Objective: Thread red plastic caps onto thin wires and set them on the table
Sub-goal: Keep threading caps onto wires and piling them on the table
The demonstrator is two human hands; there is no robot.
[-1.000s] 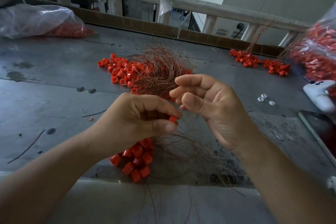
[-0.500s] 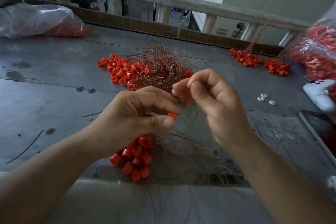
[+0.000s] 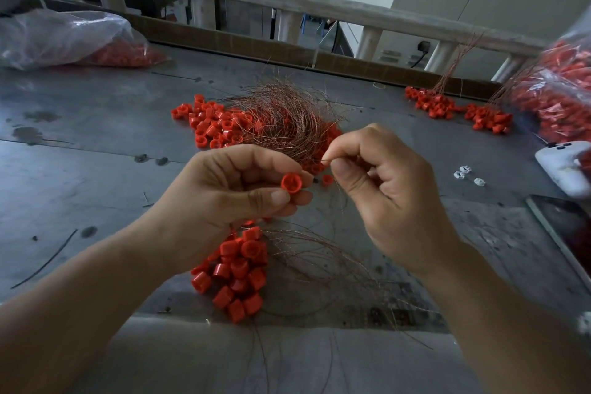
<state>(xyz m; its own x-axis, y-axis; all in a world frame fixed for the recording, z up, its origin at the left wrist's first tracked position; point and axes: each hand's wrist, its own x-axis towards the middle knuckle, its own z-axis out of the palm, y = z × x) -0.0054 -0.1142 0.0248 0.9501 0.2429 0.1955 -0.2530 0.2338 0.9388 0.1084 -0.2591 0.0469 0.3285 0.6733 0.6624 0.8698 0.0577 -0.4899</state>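
Above table (image 3: 96, 169) | left hand (image 3: 224, 198) pinches red cap (image 3: 291, 183) | right hand (image 3: 383, 189) pinches wire (image 3: 323, 160)

One head-worn view looks forward and down, close over the table (image 3: 96, 169)

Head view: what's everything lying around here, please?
held cap: one, red, pinched by left hand
thin wire: one, coppery, pinched by right hand
loose caps: many, red, centre
wire tangle: one, coppery, over loose caps
near caps: many, red, below left hand
far caps: two clusters, red, far right
bags: two, clear, far left and right edge
white pieces: three, right
table: one, grey, underneath
left hand: one, centre
right hand: one, centre right
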